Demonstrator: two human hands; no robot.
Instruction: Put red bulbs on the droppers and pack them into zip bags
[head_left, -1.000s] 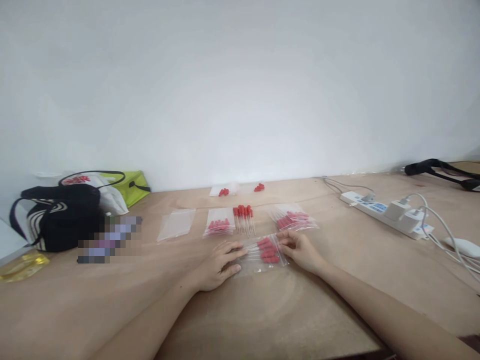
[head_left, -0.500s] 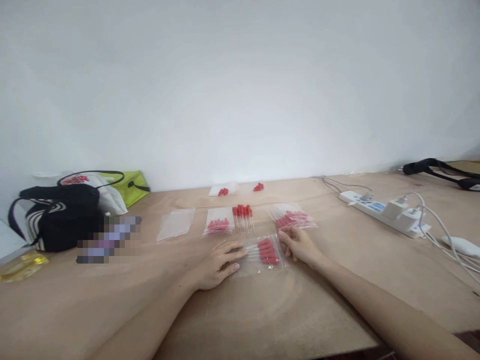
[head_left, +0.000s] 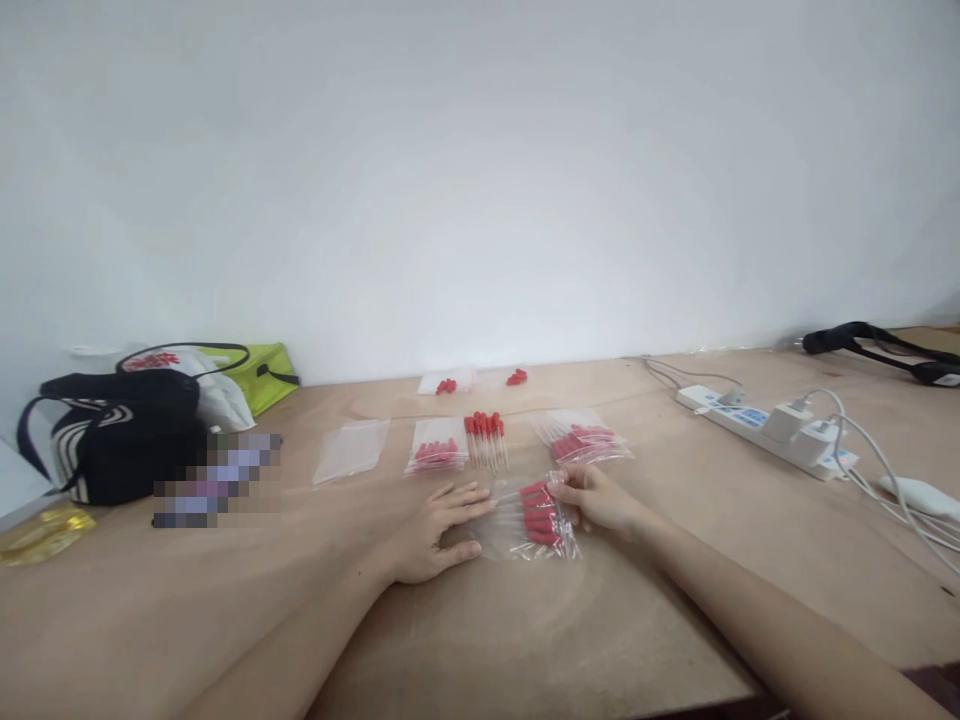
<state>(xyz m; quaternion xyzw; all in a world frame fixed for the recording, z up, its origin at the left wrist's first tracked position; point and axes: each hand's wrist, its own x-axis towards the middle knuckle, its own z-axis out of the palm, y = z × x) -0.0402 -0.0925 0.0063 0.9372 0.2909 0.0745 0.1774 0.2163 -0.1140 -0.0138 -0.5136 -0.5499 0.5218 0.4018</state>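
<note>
A clear zip-lock bag [head_left: 499,535] lies on the table before me, holding several droppers [head_left: 540,520] with red bulbs to the right and clear stems to the left. My left hand [head_left: 439,530] rests flat on the table with fingers spread, fingertips touching the bag's left end. My right hand [head_left: 596,498] pinches the bag's upper right edge between thumb and fingers. Just beyond, a row of loose red-topped droppers [head_left: 486,432] stands between a filled bag [head_left: 436,445] on the left and another filled bag [head_left: 585,435] on the right.
Flat unfilled bags [head_left: 352,450] lie to the left. Two small groups of red bulbs [head_left: 446,386] sit near the wall. A white power strip [head_left: 757,425] with plugs and cables is at right, a black headset-like object [head_left: 874,345] behind it. A black bag [head_left: 135,440] stands at left.
My right hand has taken hold of the bag's right edge, which now looks lifted and creased. The droppers inside have shifted slightly. My left hand stays nearly still.
</note>
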